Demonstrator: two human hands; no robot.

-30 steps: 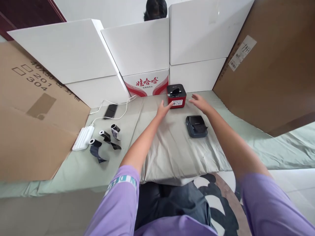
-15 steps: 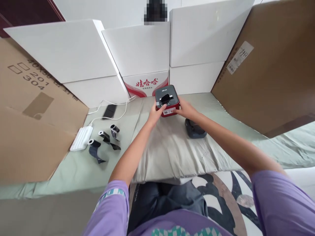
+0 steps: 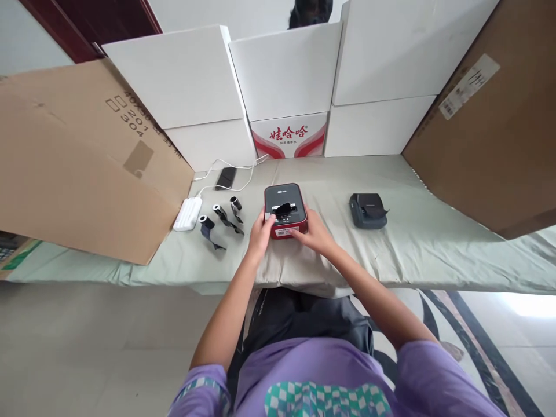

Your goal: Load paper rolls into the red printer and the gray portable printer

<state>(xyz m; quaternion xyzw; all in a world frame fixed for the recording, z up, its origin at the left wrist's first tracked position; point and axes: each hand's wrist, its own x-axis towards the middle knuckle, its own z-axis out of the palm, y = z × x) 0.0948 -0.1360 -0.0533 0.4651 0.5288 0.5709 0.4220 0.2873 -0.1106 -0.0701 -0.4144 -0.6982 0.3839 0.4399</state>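
Observation:
A red and black label printer (image 3: 284,197) sits on the cloth-covered surface in front of me, with a dark strip (image 3: 285,208) sticking up from its top slot. My left hand (image 3: 261,233) grips its left side, thumb on the near top edge. On the right side, my right hand (image 3: 314,230) closes around it, with fingers at the white label on its front. A smaller dark portable printer (image 3: 368,211) with a dark strip hanging out stands to the right. Left of my hands lie three partly unrolled dark rolls (image 3: 207,222).
A white power strip (image 3: 188,214) with a cable and a black phone (image 3: 226,178) lie at the left. White boxes (image 3: 286,69) line the back. Brown cardboard panels stand at left (image 3: 87,174) and right (image 3: 490,145). Part of a dark head shows behind the boxes.
Both hands have brought the red and black printer nearer to me and to the left, away from the white boxes. The camera view has shifted, and the smaller printer is now fully visible.

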